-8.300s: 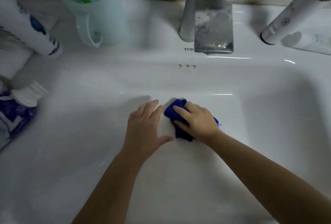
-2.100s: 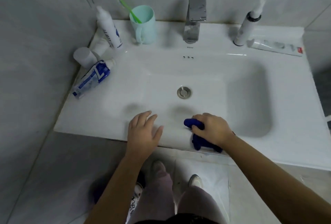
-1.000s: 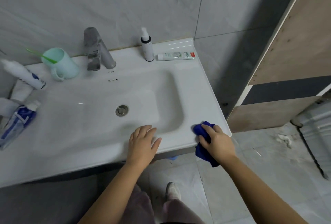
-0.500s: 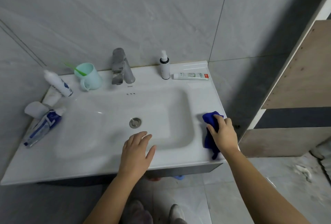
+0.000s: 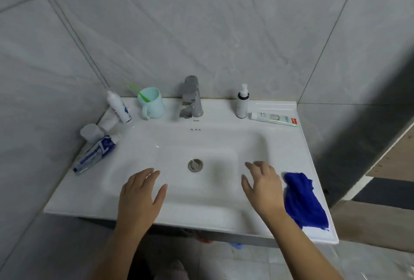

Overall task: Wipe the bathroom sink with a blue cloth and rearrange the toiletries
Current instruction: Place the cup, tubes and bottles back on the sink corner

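Two hands empty, both spread flat with fingers apart: left hand (image 5: 140, 196) over the sink's front rim, right hand (image 5: 263, 186) over the basin's right side, just beside the blue cloth (image 5: 302, 201) but not gripping it. Cloth lies crumpled on the sink (image 5: 289, 143) at its front right corner, its lower end close to the front edge. Judged: wiping appears finished, toiletries come next.

Risks from here:
- Cloth near the edge; a brush from the right forearm could drag it off to the floor.
- Left edge crowded: blue-and-white tube (image 5: 95, 154), small clear cup (image 5: 91, 133) and tilted white bottle (image 5: 118, 107) lie close together. Reaching for one may knock another into the basin.
- Pump bottle (image 5: 242, 102) at the back edge is tall and narrow, next to the green toothpaste tube (image 5: 274, 119); likely to tip if nudged.
- Mint cup (image 5: 152, 102) holds a green toothbrush (image 5: 139, 93); lifting by the handle could tilt it out.
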Tool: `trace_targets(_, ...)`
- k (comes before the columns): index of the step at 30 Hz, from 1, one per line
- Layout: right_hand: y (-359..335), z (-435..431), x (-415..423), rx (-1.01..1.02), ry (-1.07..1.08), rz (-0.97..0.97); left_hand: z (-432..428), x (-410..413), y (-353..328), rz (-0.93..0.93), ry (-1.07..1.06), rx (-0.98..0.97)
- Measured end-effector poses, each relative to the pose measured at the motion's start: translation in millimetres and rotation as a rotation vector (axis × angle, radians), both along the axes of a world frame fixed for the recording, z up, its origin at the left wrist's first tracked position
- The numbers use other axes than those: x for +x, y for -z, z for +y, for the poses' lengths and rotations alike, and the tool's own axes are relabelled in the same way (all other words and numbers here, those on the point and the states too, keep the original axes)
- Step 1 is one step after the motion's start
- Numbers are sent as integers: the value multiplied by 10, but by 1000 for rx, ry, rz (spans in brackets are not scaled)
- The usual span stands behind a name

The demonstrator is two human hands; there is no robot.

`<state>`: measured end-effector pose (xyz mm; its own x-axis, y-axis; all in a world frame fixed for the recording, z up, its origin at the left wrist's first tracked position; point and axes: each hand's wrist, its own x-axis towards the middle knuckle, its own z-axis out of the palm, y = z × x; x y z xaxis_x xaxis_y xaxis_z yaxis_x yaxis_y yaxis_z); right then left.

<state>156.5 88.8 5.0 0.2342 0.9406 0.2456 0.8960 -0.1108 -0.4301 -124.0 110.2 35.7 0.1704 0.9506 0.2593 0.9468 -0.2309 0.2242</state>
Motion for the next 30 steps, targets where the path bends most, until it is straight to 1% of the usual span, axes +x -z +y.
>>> trace_targets(2,-29,114,-246,13,-88,-15,26,-266,18,-31,-96,13)
trace_targets(4,-67,230,-476,29,-158,-15,94,-523,51,-55,-189,-13)
trace_targets(8,-138,525,-890,62,-242,-17,358,-940,140,-133,-294,-16)
trace_targets(10,-183,696,-1099,63,-268,-10,505,-1107,154,-183,-315,15)
trace_targets(13,-280,991,-1396,64,-280,-5,738,-1256,124,-257,-279,66)
trace_targets(16,-368,1299,-1657,73,-284,-12,1087,-1314,103,-328,-225,59)
trace_targets(19,-415,1535,-1812,81,-249,-24,1527,-1249,112,-449,-179,-59)
trace_targets(21,-433,1656,-1844,94,-200,-34,1841,-1149,147,-494,-146,-148)
trace_targets(25,-493,1833,-1838,157,-105,-59,2410,-905,265,-518,-101,-229)
trace_targets(30,-585,1999,-1821,187,-63,-84,2820,-634,432,-541,-138,-290)
